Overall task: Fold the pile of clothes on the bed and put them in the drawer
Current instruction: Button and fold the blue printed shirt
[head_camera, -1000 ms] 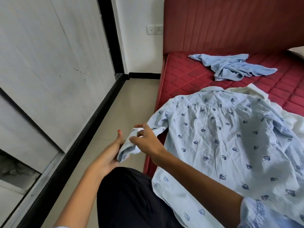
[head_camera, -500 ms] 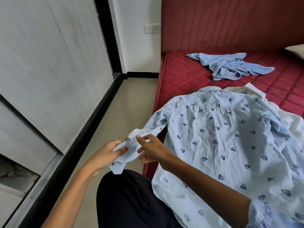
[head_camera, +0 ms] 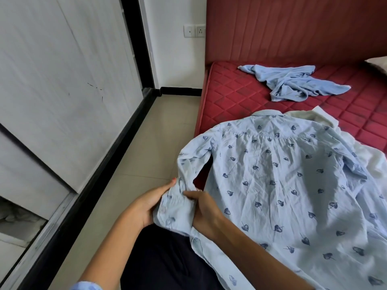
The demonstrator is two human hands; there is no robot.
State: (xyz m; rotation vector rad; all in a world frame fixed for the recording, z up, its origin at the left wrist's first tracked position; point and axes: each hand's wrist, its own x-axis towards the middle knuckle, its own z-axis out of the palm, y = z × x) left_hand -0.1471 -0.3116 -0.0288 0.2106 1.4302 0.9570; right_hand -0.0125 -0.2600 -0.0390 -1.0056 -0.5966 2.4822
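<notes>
Since half a second ago, your hands are gathering the sleeve cuff (head_camera: 174,208) closer: left hand (head_camera: 144,206) and right hand (head_camera: 204,210) fingers are gripping it, while the leaf-print shirt (head_camera: 282,185) is lying back-up on the red bed (head_camera: 230,95), beside a crumpled blue garment (head_camera: 293,82).

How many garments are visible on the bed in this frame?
3: a leaf-print shirt spread at the near edge, a white garment partly under it on the right, and a crumpled plain blue one near the headboard. More may be hidden underneath.
</notes>
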